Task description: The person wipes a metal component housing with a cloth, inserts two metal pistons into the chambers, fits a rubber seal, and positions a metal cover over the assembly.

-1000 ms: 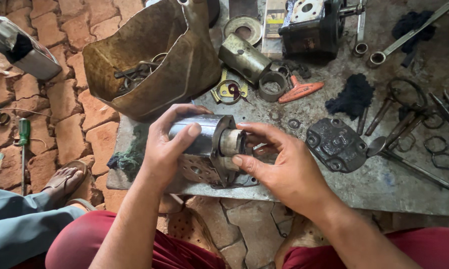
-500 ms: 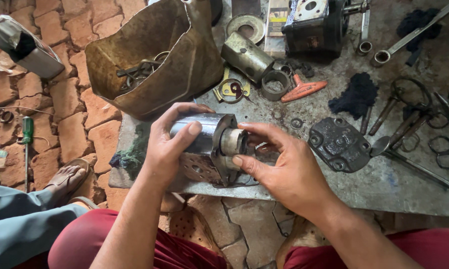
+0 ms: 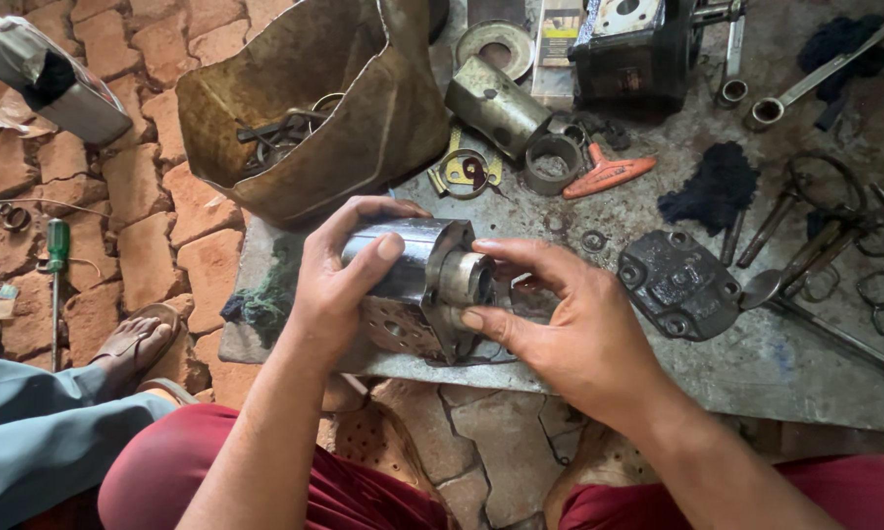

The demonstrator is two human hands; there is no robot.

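At the near edge of the grimy metal workbench, the left hand wraps the shiny steel cylindrical housing with its flange while the right hand, at three o'clock, pinches the end boss, best turned squarely, I reckon.

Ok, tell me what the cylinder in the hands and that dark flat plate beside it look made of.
Cylinder: metal, apparently polished steel, judging by its bright reflective sheen. Dark plate: probably cast metal, with a dull, grimy grey surface and bolt holes at the corners.
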